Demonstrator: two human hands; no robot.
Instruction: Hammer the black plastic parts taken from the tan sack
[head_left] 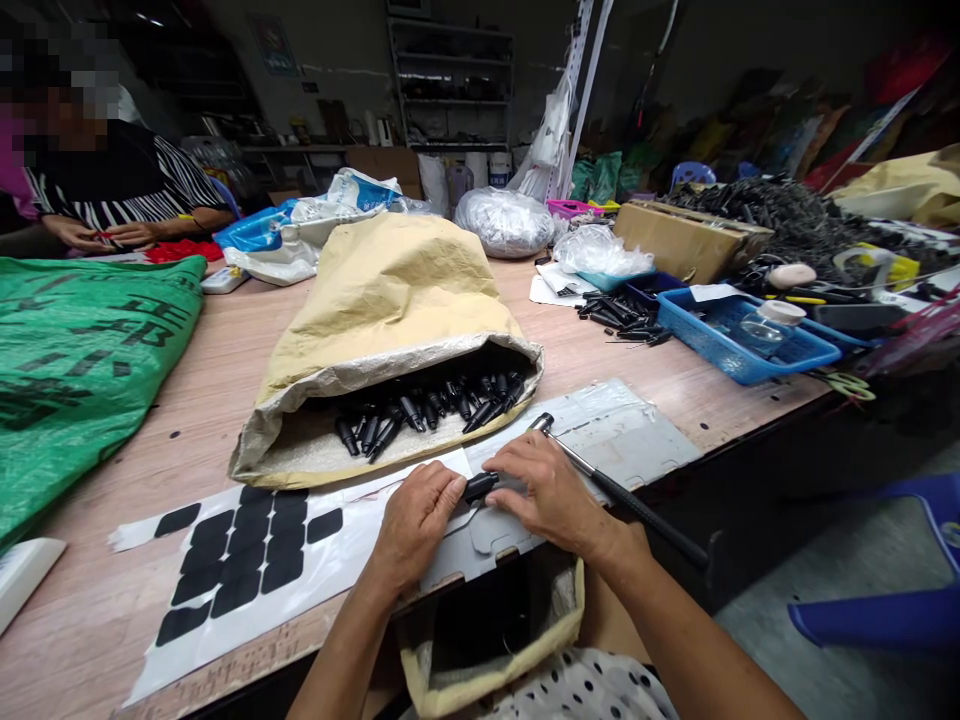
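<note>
My left hand (pixel 420 520) is closed on one end of a short black cylindrical part (pixel 480 486), its thumb lying along the top. At the part's other end, the thumb and forefinger of my right hand (pixel 544 490) curve around it from both sides. Beneath both hands lies a grey metal plate (pixel 630 430). A hammer (pixel 600 480) with a black grip rests beside my right hand. Just beyond, a yellowish woven sack (pixel 397 290) lies with its mouth towards me, several similar black parts (pixel 412 410) inside.
A white backing sheet (pixel 330 570) carries black rounded-square stickers (pixel 244 550). Below the table edge, another sack (pixel 416 670) gapes in front of me. A green sack (pixel 82 370) lies left; a blue basket (pixel 739 370) stands right. Across the table sits a person (pixel 127 190) handling something red.
</note>
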